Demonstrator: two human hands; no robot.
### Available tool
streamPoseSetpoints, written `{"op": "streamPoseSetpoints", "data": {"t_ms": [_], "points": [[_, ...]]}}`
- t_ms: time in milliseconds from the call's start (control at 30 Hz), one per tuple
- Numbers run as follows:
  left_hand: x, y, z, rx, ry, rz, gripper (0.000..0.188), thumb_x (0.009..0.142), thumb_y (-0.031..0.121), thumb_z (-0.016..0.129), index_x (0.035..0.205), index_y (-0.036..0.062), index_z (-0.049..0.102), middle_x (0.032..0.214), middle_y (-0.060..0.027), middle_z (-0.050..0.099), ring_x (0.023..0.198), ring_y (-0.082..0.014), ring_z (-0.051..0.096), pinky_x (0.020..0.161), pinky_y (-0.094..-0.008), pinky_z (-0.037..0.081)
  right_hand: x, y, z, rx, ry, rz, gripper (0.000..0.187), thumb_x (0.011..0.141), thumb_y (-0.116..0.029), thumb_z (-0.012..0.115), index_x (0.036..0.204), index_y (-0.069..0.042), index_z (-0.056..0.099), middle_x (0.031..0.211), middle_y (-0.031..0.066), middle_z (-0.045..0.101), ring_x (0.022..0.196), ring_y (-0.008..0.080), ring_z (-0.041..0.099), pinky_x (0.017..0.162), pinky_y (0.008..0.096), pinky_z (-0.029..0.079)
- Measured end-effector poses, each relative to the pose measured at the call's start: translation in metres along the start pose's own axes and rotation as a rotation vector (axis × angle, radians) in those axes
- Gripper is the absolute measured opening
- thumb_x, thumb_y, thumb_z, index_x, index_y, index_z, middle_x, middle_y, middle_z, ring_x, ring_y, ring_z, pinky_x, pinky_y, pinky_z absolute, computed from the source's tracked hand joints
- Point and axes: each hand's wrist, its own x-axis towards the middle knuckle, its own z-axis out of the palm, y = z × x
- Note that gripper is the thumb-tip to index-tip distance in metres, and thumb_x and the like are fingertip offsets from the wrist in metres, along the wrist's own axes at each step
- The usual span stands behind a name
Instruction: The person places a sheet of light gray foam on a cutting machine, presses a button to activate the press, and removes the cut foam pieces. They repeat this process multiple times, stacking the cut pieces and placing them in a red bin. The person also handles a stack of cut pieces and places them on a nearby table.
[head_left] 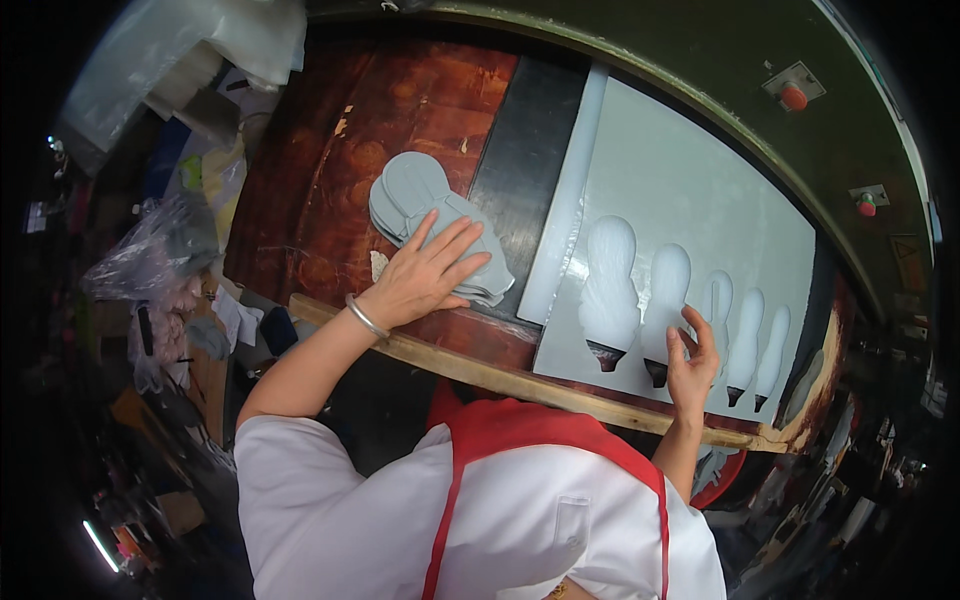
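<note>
My left hand (425,270) lies with its fingers spread over a loose stack of grey sole-shaped pieces (415,180). Its thumb is at the stack's near edge, and a metal bangle circles the wrist. To the right, my right hand (693,365) is above the near part of a large grey sheet (680,170). Thumb and fingers there are bent but apart, with nothing visible between them. A row of several sole-shaped cut-outs (610,270) runs across the sheet, showing white with dark lower ends. A grey piece (720,295) partly shows in the cut-out beside my right hand.
The brown worn board (300,220) has a wooden front edge (470,365). A white strip (570,200) borders the sheet's left side. Behind stands a dark green machine beam (690,60) with red buttons (793,96). Plastic bags (165,245) and scraps crowd the left.
</note>
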Motion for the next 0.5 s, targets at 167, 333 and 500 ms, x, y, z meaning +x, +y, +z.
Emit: {"op": "streamPoseSetpoints", "data": {"t_ms": [167, 333, 500], "points": [[0.004, 0.013, 0.006, 0.164, 0.022, -0.018, 0.073, 0.059, 0.024, 0.078, 0.124, 0.0073, 0.049, 0.137, -0.0171, 0.042, 0.126, -0.0349, 0.041, 0.107, -0.0563, 0.031, 0.001, -0.001, -0.002, 0.001, 0.015, -0.054, 0.034, 0.088, -0.005, 0.062, 0.121, 0.002, 0.057, 0.119, 0.0117, 0.060, 0.109, 0.0189, 0.057, 0.091, 0.0318, 0.050], [0.001, 0.004, 0.013, 0.057, 0.127, -0.053, 0.069, 0.063, 0.026, 0.076, 0.123, 0.0072, 0.049, 0.131, -0.0146, 0.047, 0.124, -0.0325, 0.045, 0.108, -0.0569, 0.028, -0.003, -0.004, 0.001, 0.012, 0.009, -0.036, 0.031, 0.087, -0.005, 0.063, 0.117, 0.000, 0.059, 0.116, 0.0116, 0.059, 0.107, 0.0212, 0.057, 0.090, 0.0342, 0.049], [0.009, -0.017, 0.006, -0.019, 0.244, 0.077, 0.071, 0.064, 0.032, 0.076, 0.123, 0.0057, 0.048, 0.127, -0.0144, 0.051, 0.123, -0.0307, 0.046, 0.107, -0.0567, 0.027, -0.008, -0.006, 0.007, 0.007, 0.005, -0.090, 0.030, 0.085, -0.004, 0.064, 0.115, 0.000, 0.059, 0.114, 0.0126, 0.059, 0.105, 0.0234, 0.057, 0.089, 0.0354, 0.049]]}}
